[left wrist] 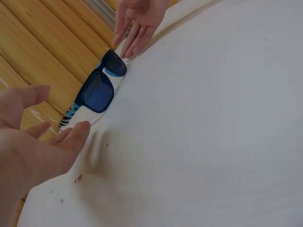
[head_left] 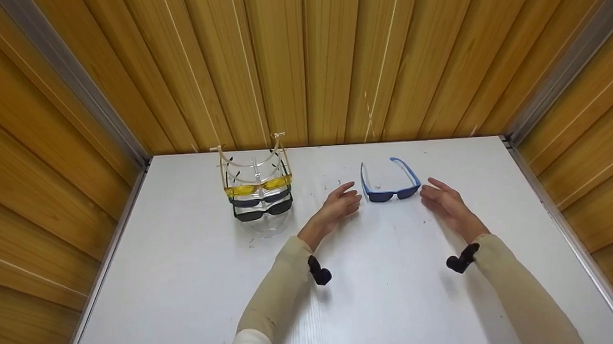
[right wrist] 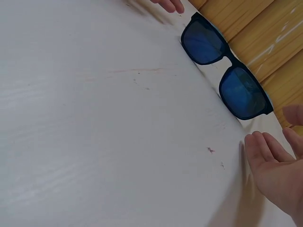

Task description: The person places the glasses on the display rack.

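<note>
A pair of blue-framed sunglasses (head_left: pixel 393 194) with dark lenses stands unfolded on the white table, its temples pointing toward the back wall. Just left of it is my left hand (head_left: pixel 339 206), fingers loosely extended and holding nothing. My right hand (head_left: pixel 445 205) lies on the other side, fingertips close to the right end of the frame, palm turned inward. In the left wrist view the sunglasses (left wrist: pixel 98 90) show between both hands, with patterned marks on one temple. The right wrist view shows the dark blue lenses (right wrist: pixel 242 92) near my right fingertips.
Left of the hands, a clear display stand (head_left: pixel 256 167) carries yellow glasses (head_left: pixel 258 186) on top and two dark pairs (head_left: pixel 263 212) below. Wood-patterned panels (head_left: pixel 326 59) rise behind and on both sides of the white table (head_left: pixel 186 286). Small black cameras (head_left: pixel 319 271) sit on the wrists.
</note>
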`<state>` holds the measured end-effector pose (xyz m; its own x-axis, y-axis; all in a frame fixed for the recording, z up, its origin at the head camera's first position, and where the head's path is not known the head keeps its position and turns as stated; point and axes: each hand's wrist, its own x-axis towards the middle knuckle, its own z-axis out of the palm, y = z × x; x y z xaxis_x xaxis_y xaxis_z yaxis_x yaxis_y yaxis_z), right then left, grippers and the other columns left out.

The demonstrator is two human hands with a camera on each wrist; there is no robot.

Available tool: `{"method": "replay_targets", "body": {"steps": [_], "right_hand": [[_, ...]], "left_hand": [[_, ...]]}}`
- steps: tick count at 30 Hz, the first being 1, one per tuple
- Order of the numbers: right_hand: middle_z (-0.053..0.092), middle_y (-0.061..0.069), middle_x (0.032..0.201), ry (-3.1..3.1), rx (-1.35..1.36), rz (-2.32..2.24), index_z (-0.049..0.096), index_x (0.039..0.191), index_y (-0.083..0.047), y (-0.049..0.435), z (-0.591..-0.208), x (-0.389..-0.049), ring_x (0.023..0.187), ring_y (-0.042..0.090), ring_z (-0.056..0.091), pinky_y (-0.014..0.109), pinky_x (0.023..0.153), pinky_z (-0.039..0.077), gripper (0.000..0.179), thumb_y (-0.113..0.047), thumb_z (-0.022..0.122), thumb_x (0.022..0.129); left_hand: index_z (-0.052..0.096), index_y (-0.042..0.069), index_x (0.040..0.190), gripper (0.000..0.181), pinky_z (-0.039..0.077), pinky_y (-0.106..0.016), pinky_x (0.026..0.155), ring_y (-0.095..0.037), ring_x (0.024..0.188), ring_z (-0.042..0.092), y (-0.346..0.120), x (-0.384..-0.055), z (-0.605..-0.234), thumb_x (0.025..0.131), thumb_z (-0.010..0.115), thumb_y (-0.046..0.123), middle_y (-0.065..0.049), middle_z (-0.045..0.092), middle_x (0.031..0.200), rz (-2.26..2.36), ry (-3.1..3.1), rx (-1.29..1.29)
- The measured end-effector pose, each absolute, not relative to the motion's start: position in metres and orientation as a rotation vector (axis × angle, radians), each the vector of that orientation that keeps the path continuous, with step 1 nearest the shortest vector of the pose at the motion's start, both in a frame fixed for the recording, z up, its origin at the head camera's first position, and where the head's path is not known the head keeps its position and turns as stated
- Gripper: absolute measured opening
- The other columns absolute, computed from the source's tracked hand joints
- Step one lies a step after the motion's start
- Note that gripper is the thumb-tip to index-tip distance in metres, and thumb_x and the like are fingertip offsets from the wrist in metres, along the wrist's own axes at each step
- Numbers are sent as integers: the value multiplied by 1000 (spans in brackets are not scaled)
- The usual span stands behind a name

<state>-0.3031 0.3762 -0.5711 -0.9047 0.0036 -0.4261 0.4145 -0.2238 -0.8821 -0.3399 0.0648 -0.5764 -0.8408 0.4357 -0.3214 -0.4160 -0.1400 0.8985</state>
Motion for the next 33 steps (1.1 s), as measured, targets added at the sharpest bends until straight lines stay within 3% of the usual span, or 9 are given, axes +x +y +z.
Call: {"method": "replay_targets", "body": {"steps": [2, 4, 7, 13, 17, 21, 26, 30, 33], "right_hand": [[37, 15, 163, 1733, 490, -2261, 6, 165, -11, 370, -575, -305, 146, 16, 43, 32, 129, 25, 68, -11, 44, 109], [60, 7, 142, 1712, 482, -2298, 6, 165, -10, 367, -578, -306, 133, 10, 54, 33, 129, 24, 67, -10, 44, 109], [69, -14, 104, 1688, 500, -2323, 9, 165, -10, 366, -578, -307, 115, 2, 59, 33, 129, 25, 68, -10, 47, 108], [64, -9, 121, 1724, 499, -2254, 13, 165, -10, 362, -576, -309, 150, 17, 36, 32, 129, 26, 66, -11, 47, 108], [64, -11, 113, 1717, 491, -2236, 15, 164, -10, 362, -574, -310, 156, 21, 26, 33, 129, 25, 65, -11, 47, 108], [65, -14, 106, 1729, 473, -2215, 15, 164, -9, 363, -572, -308, 151, 18, 36, 35, 129, 25, 64, -12, 46, 108], [71, -13, 105, 1750, 423, -2201, 17, 163, -5, 367, -571, -302, 126, 9, 60, 38, 129, 25, 65, -14, 49, 108], [74, -9, 108, 1753, 383, -2186, 19, 162, -2, 365, -569, -296, 118, 7, 65, 37, 127, 29, 65, -14, 52, 107], [73, -6, 114, 1722, 347, -2181, 18, 162, -1, 363, -567, -291, 121, 9, 64, 37, 127, 29, 66, -14, 52, 107]], "left_hand": [[35, 8, 159, 65, 44, -42, 119, -34, 143, 49, 70, -342, -577, 100, 61, 9, -20, 37, 162, 2031, 1588, -2], [35, 9, 159, 65, 43, -42, 119, -33, 143, 49, 75, -345, -577, 99, 61, 10, -20, 36, 162, 2034, 1591, -14], [37, 9, 158, 63, 43, -43, 120, -32, 142, 50, 83, -347, -576, 100, 62, 11, -19, 37, 162, 2032, 1593, -17], [38, 8, 157, 62, 43, -42, 119, -32, 142, 51, 87, -347, -577, 100, 62, 14, -18, 46, 156, 1997, 1595, 34], [41, 7, 156, 61, 44, -41, 119, -31, 140, 53, 87, -347, -577, 99, 63, 14, -17, 52, 151, 2008, 1571, 14], [41, 6, 156, 61, 46, -40, 117, -31, 139, 54, 86, -347, -577, 99, 63, 12, -16, 53, 149, 2023, 1542, -5], [43, 6, 154, 59, 49, -39, 115, -32, 136, 57, 82, -344, -575, 99, 64, 10, -17, 55, 147, 2034, 1527, -6], [45, 5, 153, 57, 51, -41, 112, -35, 133, 58, 73, -340, -573, 99, 63, 9, -18, 57, 144, 2035, 1520, -5], [42, 2, 153, 56, 51, -43, 112, -37, 134, 57, 64, -336, -572, 100, 60, 7, -21, 56, 144, 2035, 1506, 24]]}}
